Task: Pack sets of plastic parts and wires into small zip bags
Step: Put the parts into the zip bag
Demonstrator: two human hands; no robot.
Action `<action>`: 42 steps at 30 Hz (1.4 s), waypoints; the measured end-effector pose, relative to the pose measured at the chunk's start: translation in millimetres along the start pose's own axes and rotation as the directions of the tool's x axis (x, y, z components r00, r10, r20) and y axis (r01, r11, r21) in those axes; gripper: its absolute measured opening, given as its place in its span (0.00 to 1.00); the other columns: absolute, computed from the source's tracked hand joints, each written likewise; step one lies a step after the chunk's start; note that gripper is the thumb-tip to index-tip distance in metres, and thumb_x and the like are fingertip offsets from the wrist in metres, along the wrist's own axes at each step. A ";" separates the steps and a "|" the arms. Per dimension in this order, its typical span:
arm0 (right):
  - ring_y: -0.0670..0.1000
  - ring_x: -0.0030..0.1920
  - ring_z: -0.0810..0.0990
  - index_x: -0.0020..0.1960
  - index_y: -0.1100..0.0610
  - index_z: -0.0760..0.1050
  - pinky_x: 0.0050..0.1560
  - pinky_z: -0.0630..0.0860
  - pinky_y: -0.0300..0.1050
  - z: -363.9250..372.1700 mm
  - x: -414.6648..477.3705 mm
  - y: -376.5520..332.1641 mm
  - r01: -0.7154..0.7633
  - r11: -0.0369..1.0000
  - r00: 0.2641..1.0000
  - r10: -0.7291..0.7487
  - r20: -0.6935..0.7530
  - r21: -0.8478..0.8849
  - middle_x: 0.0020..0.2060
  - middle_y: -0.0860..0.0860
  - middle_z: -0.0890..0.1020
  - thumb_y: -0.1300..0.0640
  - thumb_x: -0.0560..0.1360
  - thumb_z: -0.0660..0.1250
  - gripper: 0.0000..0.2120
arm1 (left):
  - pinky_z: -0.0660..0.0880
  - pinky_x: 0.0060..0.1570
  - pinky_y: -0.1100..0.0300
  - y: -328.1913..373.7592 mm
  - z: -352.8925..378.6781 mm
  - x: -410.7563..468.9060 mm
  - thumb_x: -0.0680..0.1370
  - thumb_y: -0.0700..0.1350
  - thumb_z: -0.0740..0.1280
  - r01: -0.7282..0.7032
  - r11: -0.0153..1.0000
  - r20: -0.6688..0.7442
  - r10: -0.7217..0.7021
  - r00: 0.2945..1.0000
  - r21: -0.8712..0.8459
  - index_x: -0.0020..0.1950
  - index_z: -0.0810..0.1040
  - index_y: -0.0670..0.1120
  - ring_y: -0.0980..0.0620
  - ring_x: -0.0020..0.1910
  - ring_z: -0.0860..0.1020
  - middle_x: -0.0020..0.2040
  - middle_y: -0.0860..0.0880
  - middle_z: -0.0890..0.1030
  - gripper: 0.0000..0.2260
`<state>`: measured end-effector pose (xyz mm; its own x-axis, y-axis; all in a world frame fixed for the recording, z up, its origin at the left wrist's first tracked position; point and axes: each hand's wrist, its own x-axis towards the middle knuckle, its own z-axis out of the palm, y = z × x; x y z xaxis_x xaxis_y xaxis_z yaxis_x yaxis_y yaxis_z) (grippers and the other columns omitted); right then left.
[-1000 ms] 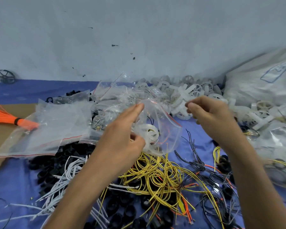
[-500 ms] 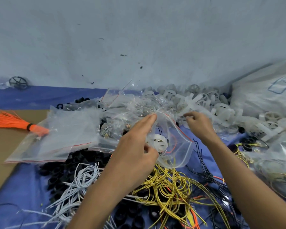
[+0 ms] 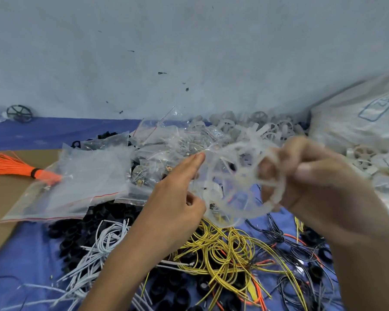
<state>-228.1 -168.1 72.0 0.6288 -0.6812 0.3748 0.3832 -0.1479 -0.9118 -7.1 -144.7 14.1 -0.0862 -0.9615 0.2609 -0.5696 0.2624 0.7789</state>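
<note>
View from the person's head, looking down at a cluttered work surface covered with a blue cloth (image 3: 20, 257).

At centre, the left hand (image 3: 175, 203) holds a small clear plastic zip bag (image 3: 208, 173) raised above the clutter. The forefinger lies straight along the bag's upper edge and the thumb presses its near side, while the other fingers are curled. A small white plastic part (image 3: 211, 191) and a thin red wire show through the bag.

Just to the right, the right hand (image 3: 319, 182), blurred, has its fingers curled round the rim of a translucent white spoked plastic ring (image 3: 275, 195). The ring overlaps the bag. The blur hides whether it is inside the mouth or in front of it.

Under the hands lie looped yellow wires (image 3: 222, 250), with thin black wires (image 3: 288, 241) to the right. To the left are white wires (image 3: 94, 243) and a heap of black plastic rings (image 3: 72, 232).

Behind the left hand are larger clear zip bags with red strips (image 3: 81, 176), one touching a bundle of orange wires (image 3: 11, 164) on brown cardboard (image 3: 0, 198).

Behind the bag is a pile of white plastic wheels (image 3: 267, 127), backed by a grey wall (image 3: 189, 52). A large white sack (image 3: 357, 122) closes the right side. Bare cloth shows along the wall at far left and in the near left corner.
</note>
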 end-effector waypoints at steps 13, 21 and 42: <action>0.48 0.64 0.70 0.63 0.39 0.76 0.62 0.67 0.43 1.4 12.7 40.5 -0.256 -0.094 0.919 0.284 -0.272 -0.962 0.64 0.41 0.74 0.48 0.82 0.57 0.13 | 0.73 0.66 0.45 4.1 -2.5 -3.8 0.76 0.39 0.64 0.006 0.999 -0.021 -0.005 1.000 0.033 0.79 0.55 0.63 0.56 0.68 0.72 0.75 0.68 0.61 0.36; 0.40 0.46 0.80 0.60 0.46 0.80 0.46 0.73 0.38 -4.8 16.8 53.3 -0.363 0.019 0.931 0.061 -0.361 -0.932 0.45 0.38 0.83 0.54 0.81 0.60 0.13 | 0.72 0.68 0.49 -6.1 5.6 0.1 0.77 0.39 0.66 0.012 0.998 -0.048 -0.009 0.999 0.066 0.79 0.56 0.61 0.59 0.70 0.70 0.77 0.65 0.59 0.36; 0.37 0.31 0.72 0.68 0.44 0.75 0.33 0.66 0.35 -14.3 20.3 59.8 -0.376 0.231 0.915 -0.057 -0.399 -0.897 0.25 0.34 0.73 0.53 0.80 0.60 0.18 | 0.70 0.59 0.49 -119.7 -17.5 9.6 0.77 0.41 0.65 0.358 0.687 -0.198 -0.303 0.932 0.632 0.68 0.69 0.55 0.46 0.60 0.73 0.61 0.52 0.79 0.21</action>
<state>-202.1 -201.0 22.7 0.2841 -0.9009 0.3283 -0.7551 -0.4212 -0.5024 74.6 -184.0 -66.7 0.2541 -0.9596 0.1206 -0.9391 -0.2150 0.2680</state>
